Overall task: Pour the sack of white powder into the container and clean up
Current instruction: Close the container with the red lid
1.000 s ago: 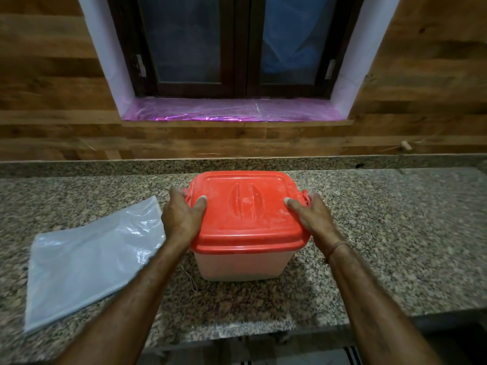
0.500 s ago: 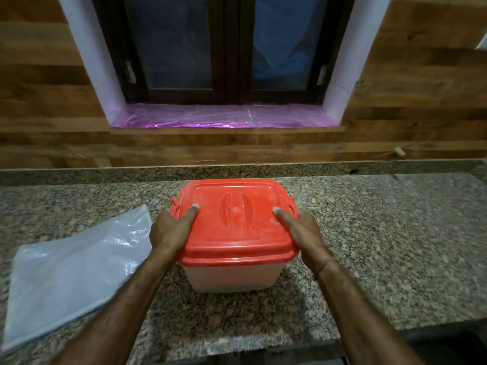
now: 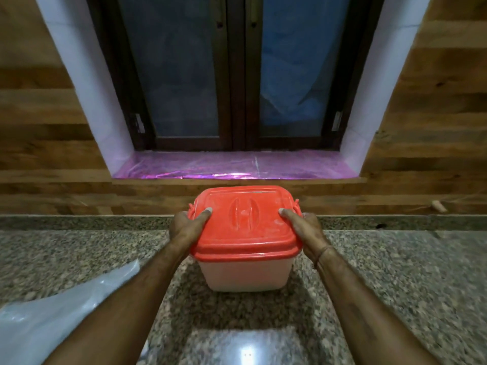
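The granite counter (image 3: 395, 272) gives you open room at 3 o'clock. Its back ledge runs across at 12. The sack (image 3: 52, 320) lies flat at 8 o'clock, apparently empty and not yet cleared. The container (image 3: 245, 275) is dead ahead with its red lid (image 3: 245, 227) on, so pouring looks done. Your left hand (image 3: 184, 227) and right hand (image 3: 307, 230) clasp its sides, thumbs on the lid.

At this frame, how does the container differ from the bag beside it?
The container is a rigid box, whitish with a red lid; the bag is thin, bluish-clear film lying limp. The left hand and right hand grip the container at its lid; neither holds the bag. The container shows whole at centre; the bag is cut off by the lower left edge. Both are over the granite counter.
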A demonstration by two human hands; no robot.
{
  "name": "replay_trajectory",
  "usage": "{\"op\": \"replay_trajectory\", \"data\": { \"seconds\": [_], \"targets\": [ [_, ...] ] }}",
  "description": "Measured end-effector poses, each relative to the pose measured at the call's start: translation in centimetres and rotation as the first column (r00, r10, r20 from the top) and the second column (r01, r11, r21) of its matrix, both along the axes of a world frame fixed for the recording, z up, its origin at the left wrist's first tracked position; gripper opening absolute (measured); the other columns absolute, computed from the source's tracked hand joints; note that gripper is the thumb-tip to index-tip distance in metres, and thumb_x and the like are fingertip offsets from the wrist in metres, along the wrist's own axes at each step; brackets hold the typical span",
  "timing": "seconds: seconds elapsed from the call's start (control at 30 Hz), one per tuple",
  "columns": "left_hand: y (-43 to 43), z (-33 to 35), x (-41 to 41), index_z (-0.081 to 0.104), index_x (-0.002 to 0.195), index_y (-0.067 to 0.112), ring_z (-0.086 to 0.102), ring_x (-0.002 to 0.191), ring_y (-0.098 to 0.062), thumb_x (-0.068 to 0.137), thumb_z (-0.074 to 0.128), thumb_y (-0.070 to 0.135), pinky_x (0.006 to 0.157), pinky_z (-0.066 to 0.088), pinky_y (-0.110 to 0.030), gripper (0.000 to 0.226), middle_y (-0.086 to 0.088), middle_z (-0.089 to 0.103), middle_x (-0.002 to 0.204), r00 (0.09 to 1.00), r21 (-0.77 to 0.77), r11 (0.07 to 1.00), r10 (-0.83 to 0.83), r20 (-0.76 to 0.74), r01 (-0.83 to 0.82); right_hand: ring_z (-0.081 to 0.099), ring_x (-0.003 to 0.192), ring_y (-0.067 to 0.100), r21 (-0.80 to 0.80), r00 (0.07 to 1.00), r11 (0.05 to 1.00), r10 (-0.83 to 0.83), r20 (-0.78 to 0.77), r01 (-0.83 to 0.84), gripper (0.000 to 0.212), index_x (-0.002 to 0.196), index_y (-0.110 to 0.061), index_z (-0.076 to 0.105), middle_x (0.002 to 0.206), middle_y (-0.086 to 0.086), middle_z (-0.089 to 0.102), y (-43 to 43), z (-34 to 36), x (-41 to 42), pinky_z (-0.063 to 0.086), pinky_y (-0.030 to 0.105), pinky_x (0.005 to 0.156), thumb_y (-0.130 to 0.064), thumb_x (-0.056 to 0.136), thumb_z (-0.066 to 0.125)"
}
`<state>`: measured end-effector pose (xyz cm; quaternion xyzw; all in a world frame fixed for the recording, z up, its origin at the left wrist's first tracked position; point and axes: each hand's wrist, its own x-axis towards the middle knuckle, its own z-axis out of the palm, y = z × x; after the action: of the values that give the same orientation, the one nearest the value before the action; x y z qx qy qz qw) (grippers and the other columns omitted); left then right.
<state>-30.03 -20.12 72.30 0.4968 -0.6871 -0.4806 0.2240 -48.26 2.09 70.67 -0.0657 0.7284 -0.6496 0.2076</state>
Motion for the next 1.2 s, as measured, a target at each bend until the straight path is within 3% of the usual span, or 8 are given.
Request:
{"op": "replay_trajectory", "data": {
  "seconds": [0.2,0.3,0.43,0.67,0.87,1.03,1.13,1.2],
  "targets": [
    [-3.3,-1.1,-6.0,0.073,0.105,0.015,0.071,0.083,-0.027,0.079,0.076,0.063,0.07,0.054,-0.031,0.055,-0.007,0.075,0.096,1.0,-0.012,1.0,-0.003,0.025,0.004,0.08,0.08,0.029,0.038,0.999,0.999,0.015,0.043,-0.017,0.038,0.094,-0.006,0.081,0.087,0.012,0.082,-3.4,-2.5,-6.0,0.066,0.045,0.083,-0.04,0.078,0.086],
    [-4.3,-2.3,-7.5,0.07,0.095,0.018,0.071,0.092,-0.03,0.079,0.077,0.06,0.081,0.055,-0.034,0.045,-0.009,0.075,0.099,0.998,-0.049,0.998,0.029,0.055,-0.026,0.08,0.082,0.028,0.06,1.0,0.998,0.026,0.007,-0.026,0.059,0.087,-0.012,0.083,0.081,0.005,0.082,-4.3,-4.7,-7.6,0.064,0.051,0.086,-0.064,0.059,0.082],
    [-5.1,-3.0,-8.1,0.074,0.106,0.015,0.071,0.089,-0.027,0.08,0.077,0.059,0.078,0.053,-0.032,0.051,-0.007,0.075,0.099,0.999,-0.052,0.998,0.024,0.036,-0.022,0.08,0.08,0.026,0.035,0.999,0.999,0.011,-0.033,-0.01,0.052,0.084,-0.015,0.083,0.079,0.003,0.082,-4.8,-5.1,-7.9,0.064,0.05,0.085,-0.061,0.06,0.079],
    [-4.6,-2.7,-7.1,0.067,0.12,0.02,0.069,0.104,-0.033,0.077,0.063,0.077,0.095,0.054,-0.043,0.072,-0.007,0.073,0.115,0.993,-0.116,0.992,-0.044,0.107,0.056,0.08,0.082,0.027,0.031,1.0,0.999,0.012,0.021,-0.013,0.065,0.094,-0.008,0.082,0.083,0.006,0.082,-4.2,-3.5,-6.9,0.065,0.05,0.087,-0.062,0.058,0.082],
    [-2.0,-4.9,1.2,0.052,0.145,0.027,0.062,0.121,-0.025,0.094,0.046,0.071,0.104,0.05,-0.046,0.068,0.003,0.064,0.129,0.969,-0.155,0.957,-0.237,0.071,0.246,0.076,0.086,0.021,-0.069,0.98,0.981,-0.187,-0.063,0.183,0.049,0.11,-0.005,0.078,0.094,0.005,0.079,-2.4,-5.0,0.2,0.058,0.027,0.067,-0.051,0.095,0.066],
    [-3.1,-11.1,12.8,0.036,0.157,0.018,0.048,0.141,-0.032,0.093,0.049,0.07,0.115,0.041,-0.049,0.084,-0.011,0.049,0.156,0.924,-0.106,0.964,-0.199,0.328,0.245,0.061,0.104,0.023,-0.082,0.945,0.943,-0.318,0.078,0.324,0.063,0.128,-0.008,0.064,0.116,0.01,0.067,-3.4,-10.8,12.1,0.048,0.037,0.087,-0.06,0.097,0.046],
    [-5.2,-13.2,20.5,0.041,0.153,0.015,0.047,0.138,-0.038,0.094,0.054,0.066,0.111,0.041,-0.051,0.079,-0.016,0.051,0.15,0.888,-0.177,0.966,-0.088,0.452,0.186,0.055,0.098,0.021,0.129,0.981,0.984,-0.136,0.136,0.119,0.088,0.133,-0.005,0.059,0.109,0.007,0.059,-5.9,-15.3,20.0,0.048,0.042,0.084,-0.071,0.076,0.058],
    [-6.7,-14.1,25.6,0.041,0.152,0.015,0.043,0.139,-0.038,0.094,0.058,0.062,0.11,0.038,-0.052,0.077,-0.016,0.047,0.152,0.844,-0.226,0.965,0.011,0.536,0.131,0.061,0.093,0.023,0.174,0.962,0.979,0.059,0.265,-0.108,0.072,0.128,-0.016,0.062,0.106,0.004,0.062,-7.9,-16.5,25.1,0.055,0.046,0.082,-0.063,0.074,0.071]
  ]
}}
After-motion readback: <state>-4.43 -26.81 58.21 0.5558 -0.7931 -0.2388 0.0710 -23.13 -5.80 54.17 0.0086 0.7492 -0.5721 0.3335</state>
